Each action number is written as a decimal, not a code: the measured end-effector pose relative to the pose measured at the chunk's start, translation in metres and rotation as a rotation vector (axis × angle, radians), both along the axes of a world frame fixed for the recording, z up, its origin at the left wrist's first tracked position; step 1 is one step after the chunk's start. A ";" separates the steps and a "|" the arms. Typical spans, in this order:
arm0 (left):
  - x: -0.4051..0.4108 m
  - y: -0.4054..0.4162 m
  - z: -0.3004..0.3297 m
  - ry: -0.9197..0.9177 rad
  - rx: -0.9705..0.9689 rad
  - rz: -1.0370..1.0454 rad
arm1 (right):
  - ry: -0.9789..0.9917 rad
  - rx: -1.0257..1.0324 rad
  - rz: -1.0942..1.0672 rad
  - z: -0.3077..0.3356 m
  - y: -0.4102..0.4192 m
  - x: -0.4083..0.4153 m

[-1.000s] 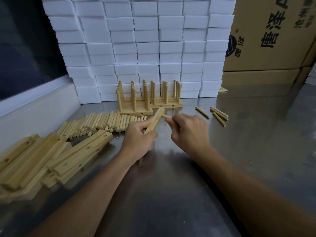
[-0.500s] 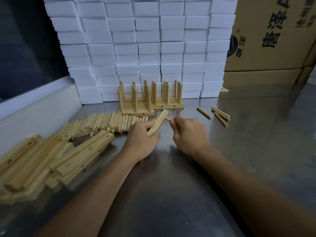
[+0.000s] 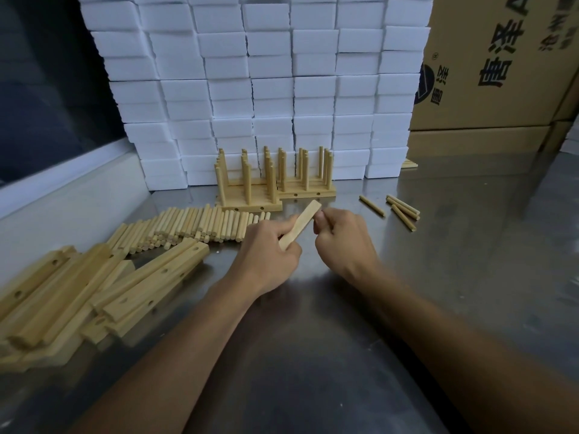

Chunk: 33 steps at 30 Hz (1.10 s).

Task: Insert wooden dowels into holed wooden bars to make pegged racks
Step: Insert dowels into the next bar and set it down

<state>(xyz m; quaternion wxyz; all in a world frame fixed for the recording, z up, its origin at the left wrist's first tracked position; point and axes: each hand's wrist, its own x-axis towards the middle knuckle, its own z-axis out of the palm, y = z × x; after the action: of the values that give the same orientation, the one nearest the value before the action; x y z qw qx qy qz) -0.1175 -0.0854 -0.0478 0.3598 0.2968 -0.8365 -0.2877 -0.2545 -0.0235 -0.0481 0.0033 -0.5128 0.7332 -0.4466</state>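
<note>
A: The left hand (image 3: 266, 245) grips the bar (image 3: 300, 224), tilted up just off the tabletop (image 3: 313, 339). The right hand (image 3: 341, 242), fingers curled, is at its far end; the dowel is hidden.

B: Brace the bar and push straight along the hole.

A: Dowels (image 3: 200, 225) lie beyond the left hand, racks (image 3: 272, 186) farther back against white blocks (image 3: 266, 89); cartons (image 3: 501, 73) stand far right.

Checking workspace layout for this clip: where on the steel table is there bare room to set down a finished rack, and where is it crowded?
Bare steel table lies right of the right hand, beyond the loose dowels, and near, between the forearms. Crowded: the left side, with the bar pile and dowel row, and the back, by the finished racks.
</note>
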 end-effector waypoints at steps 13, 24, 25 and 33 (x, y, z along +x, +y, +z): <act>-0.003 -0.010 -0.003 0.178 0.384 0.121 | 0.135 -0.139 -0.075 -0.006 -0.001 -0.010; 0.016 -0.028 0.002 0.900 1.086 0.069 | 0.211 0.304 -0.016 -0.016 -0.009 -0.016; 0.018 -0.028 0.002 0.935 1.116 0.043 | 0.223 0.318 -0.026 -0.016 -0.011 -0.015; 0.020 -0.030 0.002 1.018 1.175 -0.006 | 0.058 0.361 -0.085 -0.012 -0.044 0.000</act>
<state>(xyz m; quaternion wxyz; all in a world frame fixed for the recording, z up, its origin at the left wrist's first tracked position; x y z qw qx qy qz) -0.0979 -0.1152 -0.0454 0.4824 0.2678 -0.2794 -0.7858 -0.2540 -0.0672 -0.0602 0.0553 -0.4849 0.8223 -0.2927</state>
